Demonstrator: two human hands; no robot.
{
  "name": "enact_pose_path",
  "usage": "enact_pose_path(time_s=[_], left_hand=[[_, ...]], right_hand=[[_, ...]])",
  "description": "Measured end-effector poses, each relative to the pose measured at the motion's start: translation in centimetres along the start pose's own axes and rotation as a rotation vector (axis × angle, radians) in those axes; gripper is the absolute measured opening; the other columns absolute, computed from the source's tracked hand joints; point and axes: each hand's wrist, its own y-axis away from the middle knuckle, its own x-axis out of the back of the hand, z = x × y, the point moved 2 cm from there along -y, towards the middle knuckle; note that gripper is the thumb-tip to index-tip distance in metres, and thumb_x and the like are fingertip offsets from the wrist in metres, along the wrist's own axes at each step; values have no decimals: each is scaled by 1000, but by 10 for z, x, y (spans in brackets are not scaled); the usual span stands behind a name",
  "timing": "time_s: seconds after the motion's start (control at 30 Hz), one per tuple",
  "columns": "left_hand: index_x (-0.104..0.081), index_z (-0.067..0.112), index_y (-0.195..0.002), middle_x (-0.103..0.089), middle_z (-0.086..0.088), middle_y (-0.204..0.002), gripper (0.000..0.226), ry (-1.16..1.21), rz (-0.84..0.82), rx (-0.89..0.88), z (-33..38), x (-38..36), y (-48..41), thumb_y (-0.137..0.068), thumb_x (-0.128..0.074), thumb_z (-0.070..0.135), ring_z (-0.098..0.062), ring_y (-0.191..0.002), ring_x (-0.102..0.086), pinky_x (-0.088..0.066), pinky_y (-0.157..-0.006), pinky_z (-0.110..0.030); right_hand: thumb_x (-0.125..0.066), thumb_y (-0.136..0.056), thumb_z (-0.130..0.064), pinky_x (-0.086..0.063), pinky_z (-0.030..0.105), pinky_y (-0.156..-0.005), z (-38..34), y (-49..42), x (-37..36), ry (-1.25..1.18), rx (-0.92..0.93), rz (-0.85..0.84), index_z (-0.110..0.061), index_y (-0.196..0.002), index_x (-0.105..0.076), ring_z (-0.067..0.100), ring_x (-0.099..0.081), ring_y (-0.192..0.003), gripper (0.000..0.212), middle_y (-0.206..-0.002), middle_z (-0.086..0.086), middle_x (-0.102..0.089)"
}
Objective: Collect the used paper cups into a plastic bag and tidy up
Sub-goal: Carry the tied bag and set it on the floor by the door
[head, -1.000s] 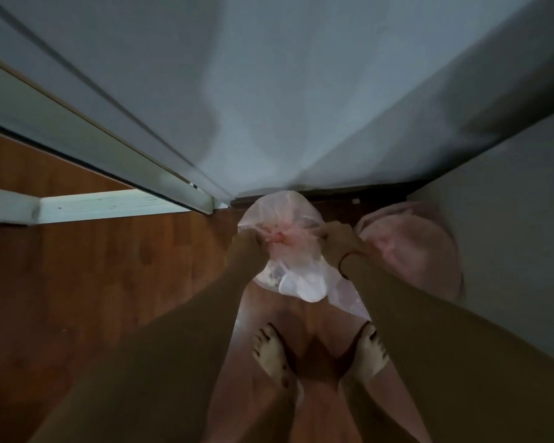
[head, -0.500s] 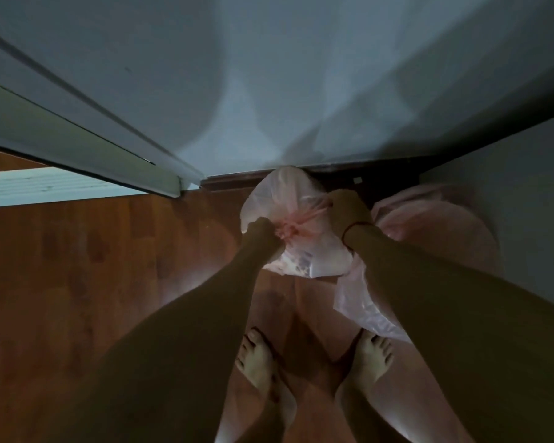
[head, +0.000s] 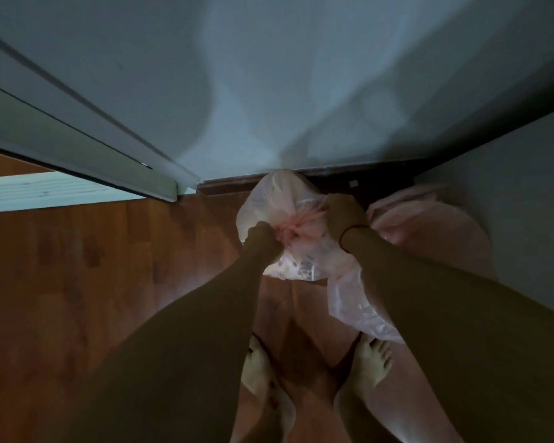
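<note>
**Bag mouth gathered for tying**

While both hands pinch the bunched neck, we see the plastic bag [head: 288, 247] held low above the wooden floor [head: 109, 266], by the wall corner. Left hand [head: 264, 239] is clenched on the pink twisted gather; right hand [head: 344, 212] grips the strand opposite, likely to pull a knot tight. Bag looks translucent pink-white, bulging; pale cup shapes [head: 301, 270] show through. Second bag [head: 429, 231] sits beside it, right.
</note>
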Motion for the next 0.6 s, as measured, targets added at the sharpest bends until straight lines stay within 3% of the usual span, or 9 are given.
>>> enact_pose_path(time_s=[0.13,0.23,0.33,0.4,0.6], left_hand=[[-58,-3,-127,-62,-16,-125,43,-176,-42,-62,14,31,41,-97,-53,26,-29,-115,-61,-47,-93,-27],[-52,1,-135,-49,-14,-143,47,-258,14,-88,37,65,86,-100,-46,32,-28,-133,-45,-34,-107,-29],[-47,7,-140,-44,-13,-148,53,-306,120,-124,70,107,138,-99,-42,41,-29,-137,-42,-32,-111,-34],[-52,11,-136,-50,-12,-144,54,-293,197,-139,95,136,176,-97,-41,46,-30,-132,-48,-38,-109,-38],[-44,10,-142,-43,-10,-149,55,-263,351,-182,164,221,351,-99,-39,44,-29,-137,-40,-34,-110,-40]], right_hand=[[-46,-94,-7,-46,42,-99,-6,31,36,43,4,0,-3,-119,-63,36,-55,-121,30,-127,20,-60],[-47,-96,-23,-43,39,-100,-16,62,79,27,4,15,-5,-117,-62,35,-55,-121,32,-127,18,-60],[-42,-98,-37,-38,39,-105,-34,107,136,17,30,14,-4,-122,-58,34,-51,-126,43,-132,18,-57],[-37,-99,-40,-36,41,-107,-48,139,173,31,67,12,-5,-129,-53,34,-48,-129,50,-138,17,-52],[-30,-100,-42,-33,43,-110,-80,269,306,-52,126,56,-5,-137,-44,34,-43,-132,55,-144,17,-44]])
